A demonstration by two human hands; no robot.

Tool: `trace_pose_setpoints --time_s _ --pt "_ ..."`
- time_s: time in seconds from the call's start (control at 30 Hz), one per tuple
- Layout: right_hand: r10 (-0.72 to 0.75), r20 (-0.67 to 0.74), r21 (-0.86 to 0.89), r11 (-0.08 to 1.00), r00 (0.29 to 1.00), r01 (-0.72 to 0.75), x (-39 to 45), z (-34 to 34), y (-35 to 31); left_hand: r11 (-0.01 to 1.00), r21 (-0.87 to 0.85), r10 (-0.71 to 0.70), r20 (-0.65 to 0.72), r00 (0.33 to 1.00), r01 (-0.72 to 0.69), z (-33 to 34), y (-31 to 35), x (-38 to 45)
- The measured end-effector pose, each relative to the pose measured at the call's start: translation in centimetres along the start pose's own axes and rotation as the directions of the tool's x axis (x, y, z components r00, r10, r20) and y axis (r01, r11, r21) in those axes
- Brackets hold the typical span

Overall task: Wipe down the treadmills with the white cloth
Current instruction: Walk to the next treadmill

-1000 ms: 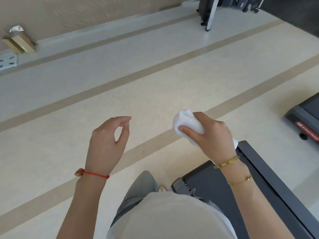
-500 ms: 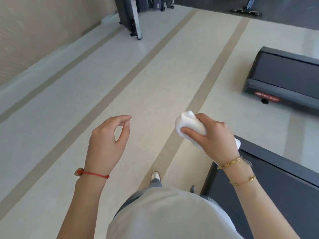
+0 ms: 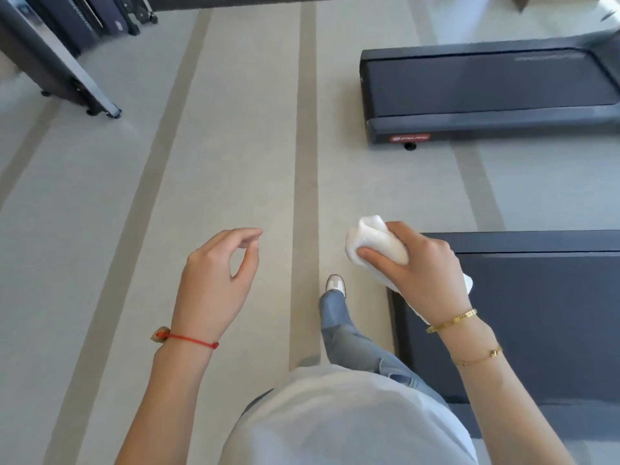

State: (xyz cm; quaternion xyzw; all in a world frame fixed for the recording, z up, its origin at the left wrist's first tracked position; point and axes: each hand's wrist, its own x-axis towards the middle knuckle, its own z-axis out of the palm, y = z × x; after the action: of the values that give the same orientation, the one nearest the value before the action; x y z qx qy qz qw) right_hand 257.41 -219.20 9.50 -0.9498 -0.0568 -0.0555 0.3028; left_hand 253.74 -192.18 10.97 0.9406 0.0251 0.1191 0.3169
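My right hand (image 3: pixel 416 266) grips a bunched white cloth (image 3: pixel 372 241) in the air, just left of the near treadmill's deck (image 3: pixel 543 317), whose dark belt fills the lower right. A tail of the cloth hangs out behind my wrist. My left hand (image 3: pixel 218 273) floats to the left at the same height, fingers loosely curled with thumb and forefinger close, holding nothing. A second treadmill (image 3: pixel 486 88) with a red label on its end lies flat at the upper right.
Folded dark exercise machines (image 3: pixel 60 55) stand at the upper left. The pale floor carries long beige stripes (image 3: pixel 305 162) running away from me. My leg in jeans and one light shoe (image 3: pixel 335 283) step on the floor beside the near treadmill.
The view has swung to the right: the second treadmill has come fully into sight and the folded machines slid to the upper left. Both hands keep their poses.
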Motion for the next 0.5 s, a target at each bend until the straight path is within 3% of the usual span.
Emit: trace_pose_setpoints --time_s 0.23,0.5 --pt "0.133 -0.062 -0.006 0.991 0.989 -0.134 11.5 0.7 3.2 0.989 -0.046 0.141 0.062 0.988 -0.138 5.7 0.3 15.6" --pt "0.163 -0.166 -0.043 0.984 0.973 -0.172 27.4 -4.2 8.4 0.963 -0.117 0.257 0.117 0.959 -0.244 12.4 6.1 33.4"
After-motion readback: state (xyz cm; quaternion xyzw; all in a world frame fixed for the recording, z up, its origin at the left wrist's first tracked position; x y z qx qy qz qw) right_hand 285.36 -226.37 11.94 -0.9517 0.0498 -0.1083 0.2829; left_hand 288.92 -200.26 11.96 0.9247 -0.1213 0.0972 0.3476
